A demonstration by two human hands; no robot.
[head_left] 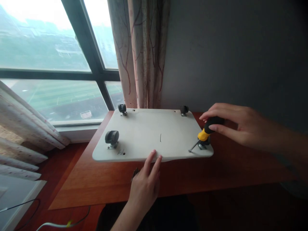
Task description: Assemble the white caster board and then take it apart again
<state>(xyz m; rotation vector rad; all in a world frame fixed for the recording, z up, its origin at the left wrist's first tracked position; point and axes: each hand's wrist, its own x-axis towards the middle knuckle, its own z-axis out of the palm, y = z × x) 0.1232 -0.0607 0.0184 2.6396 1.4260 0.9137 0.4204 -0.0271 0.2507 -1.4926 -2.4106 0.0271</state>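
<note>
A white board (149, 128) with rounded corners lies flat on the wooden table, a black caster wheel (112, 137) standing up near each corner. My right hand (232, 123) is closed around the black grip of a yellow and black screwdriver (204, 135). The tool leans to the right, its tip at a screw or hole (190, 150) beside the near right caster (203, 144). My left hand (146, 179) rests at the board's near edge, two fingertips touching its top and the others curled below. Small dark metal pieces, perhaps screws (135, 173), lie by that hand, partly hidden.
The reddish wooden table (79, 189) extends past the board on both sides. Behind it are a patterned curtain (144, 54) and a grey wall (228, 54). A window (60, 96) is at the left. Cables (55, 225) hang near the lower left.
</note>
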